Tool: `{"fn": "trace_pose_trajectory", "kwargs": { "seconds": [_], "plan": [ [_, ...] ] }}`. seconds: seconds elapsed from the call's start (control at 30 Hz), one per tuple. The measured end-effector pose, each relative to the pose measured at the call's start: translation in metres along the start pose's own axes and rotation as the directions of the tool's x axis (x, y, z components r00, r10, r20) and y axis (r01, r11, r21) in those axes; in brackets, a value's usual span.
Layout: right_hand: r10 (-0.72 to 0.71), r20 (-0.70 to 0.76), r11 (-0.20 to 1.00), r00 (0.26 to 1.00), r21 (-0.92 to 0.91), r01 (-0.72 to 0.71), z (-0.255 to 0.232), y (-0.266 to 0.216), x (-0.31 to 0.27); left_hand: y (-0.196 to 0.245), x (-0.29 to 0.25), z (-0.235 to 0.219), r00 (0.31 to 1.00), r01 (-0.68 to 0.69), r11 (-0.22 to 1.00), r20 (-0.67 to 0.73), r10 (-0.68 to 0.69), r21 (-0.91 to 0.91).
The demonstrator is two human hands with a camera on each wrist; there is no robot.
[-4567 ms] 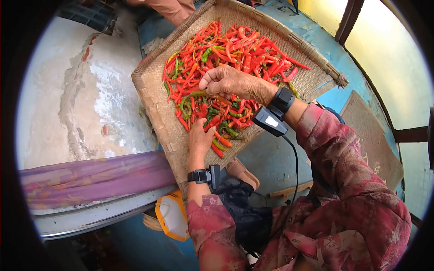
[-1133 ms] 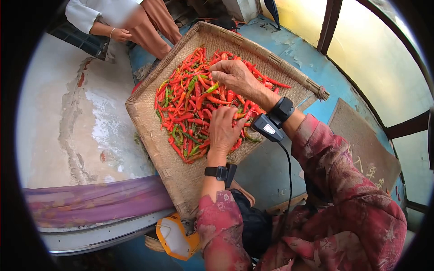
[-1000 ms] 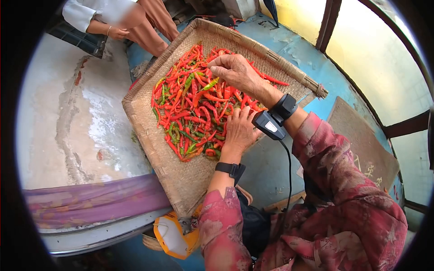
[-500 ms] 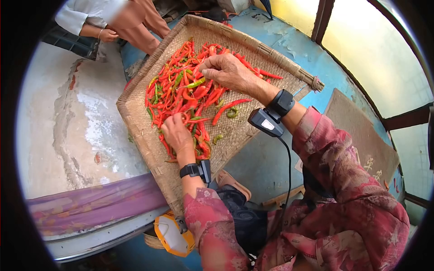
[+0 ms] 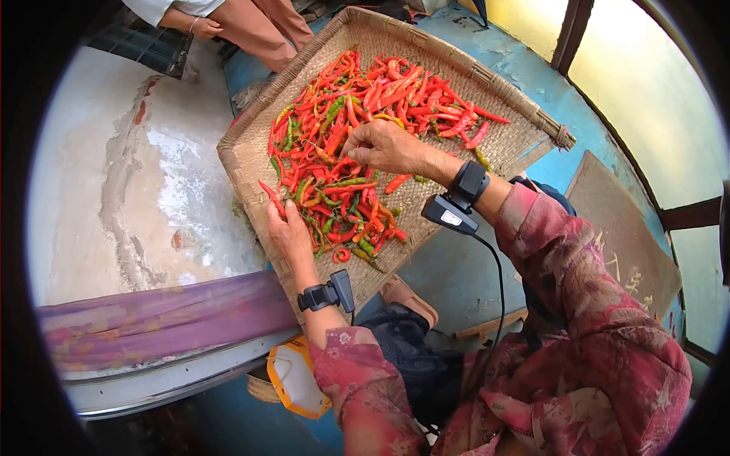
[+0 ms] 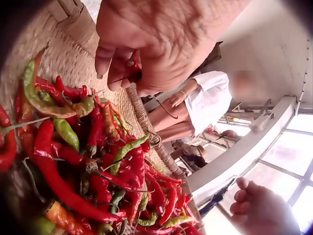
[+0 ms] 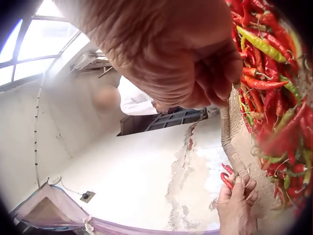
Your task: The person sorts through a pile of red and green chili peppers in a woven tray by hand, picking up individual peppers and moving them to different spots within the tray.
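A heap of red and green chili peppers (image 5: 334, 140) lies in a woven bamboo tray (image 5: 251, 163). At the heap's left edge, my left hand (image 5: 290, 237) holds a red chili pepper (image 5: 271, 197) that points up and away. The left wrist view shows a thin stem sticking out past the fingers of this hand (image 6: 161, 39). My right hand (image 5: 391, 148) is over the middle of the heap, its fingers curled in and the thumb near them. No pepper shows in that hand (image 7: 195, 73) in the right wrist view.
A person (image 5: 258, 26) in a white top stands beyond the tray. A pale, cracked surface (image 5: 160, 190) with a purple cloth (image 5: 167, 319) along it lies to the left. An orange-edged container (image 5: 298, 376) sits below the tray's near corner.
My left hand moved from the near right part of the heap to its left edge and now holds a red chili pepper. My right hand stays over the heap, a little lower.
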State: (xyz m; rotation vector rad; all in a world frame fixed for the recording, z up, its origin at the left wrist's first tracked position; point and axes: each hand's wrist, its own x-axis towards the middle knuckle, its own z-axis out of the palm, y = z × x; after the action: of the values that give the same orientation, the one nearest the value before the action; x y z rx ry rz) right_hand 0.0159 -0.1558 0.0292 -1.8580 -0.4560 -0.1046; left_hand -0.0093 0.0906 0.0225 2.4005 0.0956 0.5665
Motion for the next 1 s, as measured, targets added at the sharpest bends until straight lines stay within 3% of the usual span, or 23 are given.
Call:
{"fn": "trace_pose_trajectory", "kwargs": {
  "seconds": [0.07,0.1,0.13,0.2,0.23,0.27,0.33,0.4,0.43,0.5,0.57,0.6,0.63,0.67,0.7,0.77,0.8,0.87,0.9,0.93,1.0],
  "plan": [
    [-0.022,0.034,1.0,0.999,-0.017,0.022,0.012,0.01,0.003,-0.006,0.001,0.003,0.999,-0.033,0.999,0.028,0.034,-0.041],
    [-0.059,0.07,0.996,0.996,-0.063,0.063,0.017,0.009,0.003,-0.002,0.001,0.007,0.998,-0.04,0.972,0.044,0.051,-0.231],
    [-0.089,0.108,0.989,0.99,-0.104,0.101,0.022,0.008,0.002,-0.001,-0.001,0.007,0.998,-0.031,0.973,0.047,0.043,-0.227],
    [-0.023,0.168,0.991,0.986,-0.129,0.045,0.032,0.009,-0.001,0.011,-0.007,0.001,0.95,0.262,0.825,0.286,-0.129,-0.5],
    [-0.024,0.124,0.996,0.992,-0.079,0.034,0.039,0.01,-0.002,0.024,-0.011,-0.003,0.927,0.318,0.765,0.351,-0.129,-0.56],
    [-0.026,0.079,0.999,0.997,-0.03,0.028,0.046,0.01,-0.002,0.024,-0.014,-0.001,0.929,0.315,0.765,0.347,-0.128,-0.561],
    [-0.042,0.13,0.998,0.991,0.044,0.037,0.052,0.005,-0.001,0.028,-0.016,0.003,0.847,0.386,0.708,0.531,-0.018,-0.592],
    [0.112,0.183,0.991,0.977,0.05,-0.123,0.051,-0.003,-0.002,0.044,-0.023,0.005,0.823,0.364,0.77,0.568,-0.003,-0.524],
    [0.115,0.185,0.991,0.976,0.049,-0.126,0.053,0.001,-0.001,0.046,-0.024,0.007,0.829,0.359,0.758,0.56,0.009,-0.544],
    [0.1,0.041,0.946,0.994,0.306,-0.108,0.059,0.014,0.002,0.039,-0.027,0.013,0.828,0.374,0.741,0.56,0.004,-0.558],
    [0.177,-0.023,0.933,0.984,0.321,-0.16,0.047,0.011,0.006,0.022,-0.017,0.015,0.922,0.306,0.777,0.373,-0.099,-0.55],
    [0.249,-0.092,0.918,0.964,0.339,-0.205,0.04,0.009,0.009,0.02,-0.014,0.013,0.94,0.29,0.855,0.296,-0.17,-0.43],
    [0.231,-0.121,0.935,0.965,0.304,-0.185,0.034,0.013,0.014,0.001,-0.01,0.017,0.99,0.063,0.975,0.138,-0.034,-0.213],
    [0.228,-0.127,0.937,0.965,0.299,-0.182,0.027,0.018,0.016,-0.018,-0.009,0.024,0.99,-0.142,0.989,0.017,0.141,0.051],
    [0.193,-0.186,0.971,0.963,0.176,-0.161,0.019,0.017,0.017,-0.006,-0.011,0.021,0.99,-0.144,0.989,0.017,0.143,0.046],
    [0.113,-0.267,0.993,0.957,0.001,-0.117,0.002,0.003,0.012,0.02,-0.018,0.016,0.931,-0.288,0.866,-0.091,0.353,0.409],
    [0.114,-0.269,0.993,0.956,0.001,-0.118,0.0,0.003,0.011,0.027,-0.019,0.018,0.931,-0.291,0.865,-0.09,0.355,0.408],
    [0.056,-0.296,0.982,0.954,-0.155,-0.105,-0.004,0.003,0.01,0.043,-0.016,0.027,0.836,-0.538,0.813,0.265,0.481,0.222],
    [0.063,-0.278,0.997,0.959,-0.023,-0.072,-0.001,0.005,0.008,0.044,-0.02,0.039,0.8,-0.589,0.767,0.317,0.509,0.254],
    [0.065,-0.277,0.997,0.959,-0.027,-0.076,0.0,0.008,0.006,0.04,-0.023,0.051,0.778,-0.621,0.718,0.356,0.518,0.314],
    [-0.002,-0.204,0.956,0.979,-0.286,-0.058,0.0,0.013,0.004,0.037,-0.03,0.064,0.816,-0.576,0.67,0.368,0.445,0.468]
  ]
}}
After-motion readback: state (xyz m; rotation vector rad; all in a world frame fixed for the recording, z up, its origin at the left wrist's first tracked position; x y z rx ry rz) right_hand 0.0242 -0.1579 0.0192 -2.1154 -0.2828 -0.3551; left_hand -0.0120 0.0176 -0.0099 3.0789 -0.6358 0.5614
